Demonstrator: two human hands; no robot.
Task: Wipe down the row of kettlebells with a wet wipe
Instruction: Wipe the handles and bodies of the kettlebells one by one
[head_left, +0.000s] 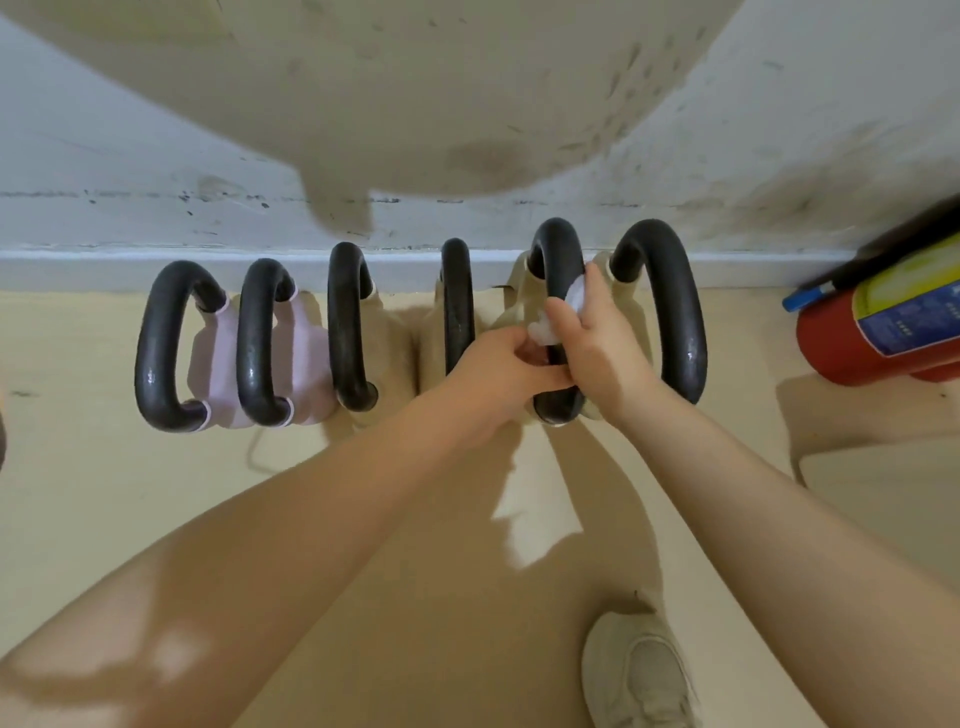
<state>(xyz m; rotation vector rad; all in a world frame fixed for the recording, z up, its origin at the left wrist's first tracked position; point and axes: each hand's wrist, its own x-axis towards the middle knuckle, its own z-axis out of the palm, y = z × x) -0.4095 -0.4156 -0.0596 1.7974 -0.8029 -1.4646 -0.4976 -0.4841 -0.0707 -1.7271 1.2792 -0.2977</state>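
Several kettlebells with black handles stand in a row on the floor along the wall; the two at the left have pink bodies, the others beige ones. My right hand is wrapped around the black handle of the second kettlebell from the right, pressing a crumpled white wet wipe against it. My left hand reaches in from the left and grips the same handle lower down, its fingers touching my right hand. The beige body under that handle is mostly hidden by both hands.
A red fire extinguisher lies on the floor at the right. The white, stained wall runs behind the row. My shoe is at the bottom right on the beige floor.
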